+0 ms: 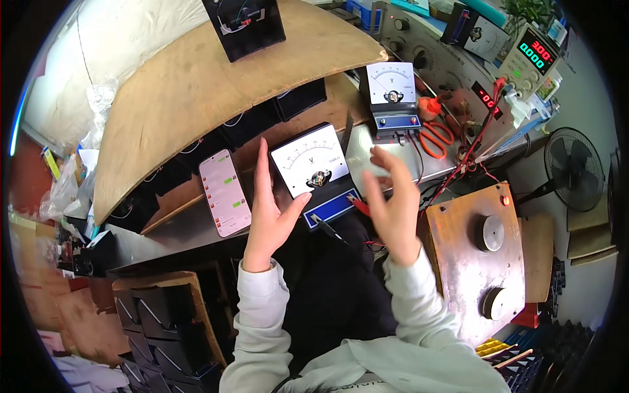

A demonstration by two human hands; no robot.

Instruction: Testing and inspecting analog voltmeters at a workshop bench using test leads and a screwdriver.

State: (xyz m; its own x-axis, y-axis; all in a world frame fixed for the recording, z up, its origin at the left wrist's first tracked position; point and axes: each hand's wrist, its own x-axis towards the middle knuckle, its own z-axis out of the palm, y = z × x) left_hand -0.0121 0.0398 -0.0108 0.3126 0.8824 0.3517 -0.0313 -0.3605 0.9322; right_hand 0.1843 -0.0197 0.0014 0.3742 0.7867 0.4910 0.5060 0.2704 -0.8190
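A voltmeter [310, 160] with a white dial face and a blue terminal strip stands tilted in front of me. My left hand [267, 206] grips its left side, fingers along the case and thumb on the lower edge of the dial. A red crocodile clip [358, 204] and a black crocodile clip [322, 221] sit on its terminals, with leads running down from them. My right hand [395, 203] is raised just right of the meter, fingers apart and slightly blurred, holding nothing. Behind it, a second voltmeter [392, 84] stands on the bench.
A phone [225, 193] lies left of my left hand. A wooden board [196, 72] covers several black cases and carries another case [246, 26]. At right are a metal box with two knobs [475, 255], a power supply [529, 62], tangled red leads [468, 154] and a fan [573, 169].
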